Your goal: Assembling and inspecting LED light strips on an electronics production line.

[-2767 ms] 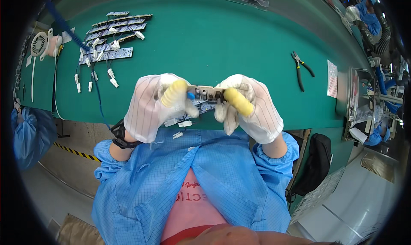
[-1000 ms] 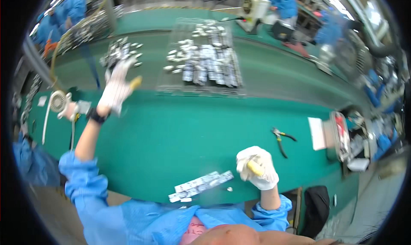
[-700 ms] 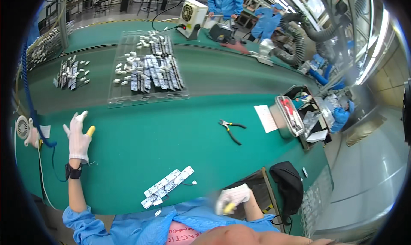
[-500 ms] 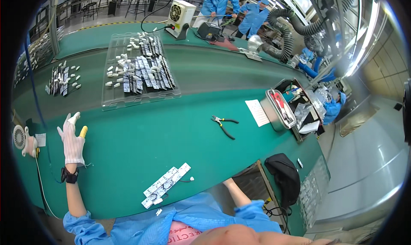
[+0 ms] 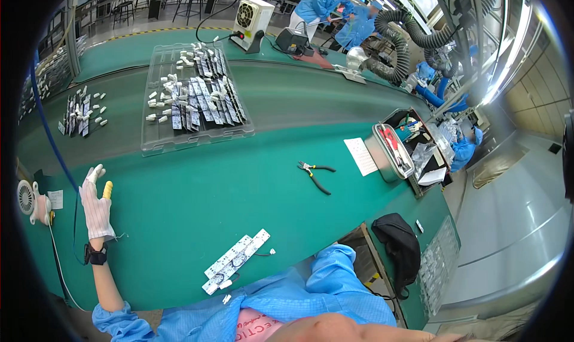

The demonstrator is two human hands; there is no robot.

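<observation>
Two boards (image 5: 228, 256) lie side by side on the table (image 5: 173, 204), to the right of the left hand (image 5: 97, 207) and nearer the body; hand and boards are well apart, with a stretch of green tabletop between; the boards' long axis slants from near left to far right, so their near-left ends are the ones turned toward the hand's side; the pair is staggered, the right strip reaching farther toward the far right; one white plug (image 5: 272, 252) sits just right of them, and others lie around their near ends.

The left hand's gloved fingers are spread, thumb apart from the rest, with nothing showing in the grip; the fingertips point to the far side rather than toward the boards; whether it rests on the table or hangs just above, I cannot tell; a blue cord (image 5: 51, 136) passes just left of it, with a fan (image 5: 26, 197) farther left; the right hand is out of view, so neither its grip nor which hand is nearer the boards can be told; pliers (image 5: 309, 170) lie to the right of the boards and farther off; a clear tray (image 5: 197, 142) stands beyond, on the far side.
</observation>
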